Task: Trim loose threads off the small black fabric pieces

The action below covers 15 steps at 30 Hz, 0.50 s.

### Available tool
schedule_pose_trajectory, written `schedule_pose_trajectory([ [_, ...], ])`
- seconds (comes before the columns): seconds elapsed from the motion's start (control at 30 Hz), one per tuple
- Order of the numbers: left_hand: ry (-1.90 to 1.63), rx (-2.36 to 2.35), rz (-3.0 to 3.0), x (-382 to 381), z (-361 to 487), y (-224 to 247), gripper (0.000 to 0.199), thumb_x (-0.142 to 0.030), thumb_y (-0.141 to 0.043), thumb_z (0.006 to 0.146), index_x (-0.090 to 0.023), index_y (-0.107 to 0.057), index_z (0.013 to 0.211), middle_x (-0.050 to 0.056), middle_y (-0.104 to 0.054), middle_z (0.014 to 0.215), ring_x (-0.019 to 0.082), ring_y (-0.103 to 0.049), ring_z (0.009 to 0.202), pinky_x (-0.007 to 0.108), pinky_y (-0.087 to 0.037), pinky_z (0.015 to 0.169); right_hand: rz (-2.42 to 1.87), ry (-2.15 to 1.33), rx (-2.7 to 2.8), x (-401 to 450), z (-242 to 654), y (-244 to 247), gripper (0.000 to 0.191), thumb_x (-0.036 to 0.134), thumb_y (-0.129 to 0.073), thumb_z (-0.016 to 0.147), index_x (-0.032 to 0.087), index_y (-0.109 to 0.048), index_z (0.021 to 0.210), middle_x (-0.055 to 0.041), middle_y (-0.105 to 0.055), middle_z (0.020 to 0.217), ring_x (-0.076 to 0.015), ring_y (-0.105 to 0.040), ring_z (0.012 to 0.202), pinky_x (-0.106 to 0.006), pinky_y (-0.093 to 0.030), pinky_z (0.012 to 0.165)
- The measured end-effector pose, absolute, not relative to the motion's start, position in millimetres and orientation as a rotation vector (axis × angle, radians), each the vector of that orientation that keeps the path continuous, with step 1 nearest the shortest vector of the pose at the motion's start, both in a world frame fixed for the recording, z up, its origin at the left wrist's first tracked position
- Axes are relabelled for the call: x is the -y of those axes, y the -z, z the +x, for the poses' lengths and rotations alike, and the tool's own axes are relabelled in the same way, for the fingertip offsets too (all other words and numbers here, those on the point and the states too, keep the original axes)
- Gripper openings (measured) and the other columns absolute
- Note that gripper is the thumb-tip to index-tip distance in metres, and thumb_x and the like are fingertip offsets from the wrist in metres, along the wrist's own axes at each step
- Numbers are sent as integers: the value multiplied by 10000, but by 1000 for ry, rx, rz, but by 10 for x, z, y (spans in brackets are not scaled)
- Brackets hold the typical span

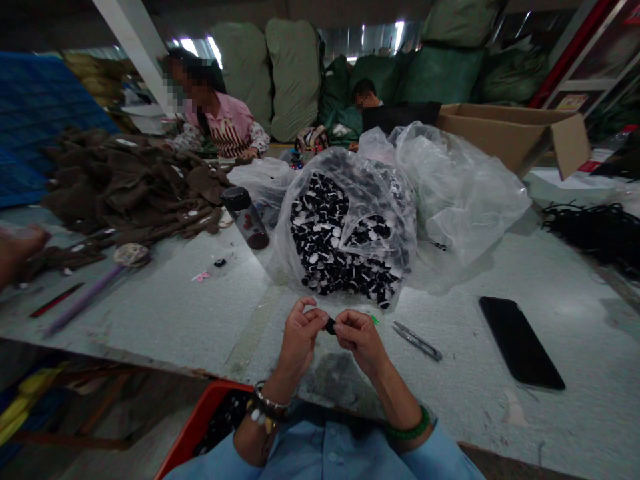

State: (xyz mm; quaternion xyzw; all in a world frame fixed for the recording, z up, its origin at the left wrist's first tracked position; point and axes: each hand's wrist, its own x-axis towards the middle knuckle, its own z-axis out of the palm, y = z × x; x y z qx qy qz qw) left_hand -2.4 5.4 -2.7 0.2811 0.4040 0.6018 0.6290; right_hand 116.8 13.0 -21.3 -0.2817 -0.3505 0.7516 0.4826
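Between my two hands, just above the table's front part, is a small black piece (331,326). My left hand (301,337) pinches it from the left, and my right hand (361,340) pinches its right side. The fingertips cover much of it, so its exact shape is hard to make out. Right behind my hands, a clear plastic bag (350,227) lies open toward me, full of small black and white pieces. A pair of metal thread snips (417,341) rests on the table to the right of my right hand.
A black phone (521,342) lies at the right. A dark tumbler (246,218), brown fabric pieces (120,180) and a purple-handled stick (87,300) are on the left. A red bin (193,427) stands below the edge. Another person's hand shows far left; two people sit opposite.
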Motion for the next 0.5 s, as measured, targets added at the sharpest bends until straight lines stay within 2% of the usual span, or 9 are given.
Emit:
schedule_pose_trajectory([
  [0.17,-1336,-1140,846,-25,-36,12,300,-160,-623,601,-163,-463,855,-16,-607,597,95,-515,524,210,-365,539,-721,-1861,894,-145,1235,203,147,222,-616,616,136,-501,583,79,-364,411,-24,-240,350,-182,-129,359],
  [0.27,-1388,-1270,944,16,-21,-3,314,-191,-624,601,-162,-486,882,3,-621,630,133,-552,600,259,-394,629,-763,-1840,936,-142,1245,203,148,226,-609,622,135,-501,581,80,-367,412,-23,-243,348,-180,-134,357],
  [0.4,-1434,-1432,1170,76,19,-69,263,-188,-617,607,-189,-521,853,-4,-608,634,146,-551,672,280,-368,741,-838,-1796,991,-132,1256,185,145,214,-612,612,129,-506,561,82,-366,407,-20,-247,346,-176,-132,354],
  [0.5,-1410,-1331,1120,77,24,-92,283,-156,-621,600,-193,-486,846,-22,-582,599,132,-535,632,252,-377,677,-869,-1769,971,-137,1271,185,144,214,-611,610,129,-508,557,85,-359,395,-17,-237,339,-175,-124,351],
])
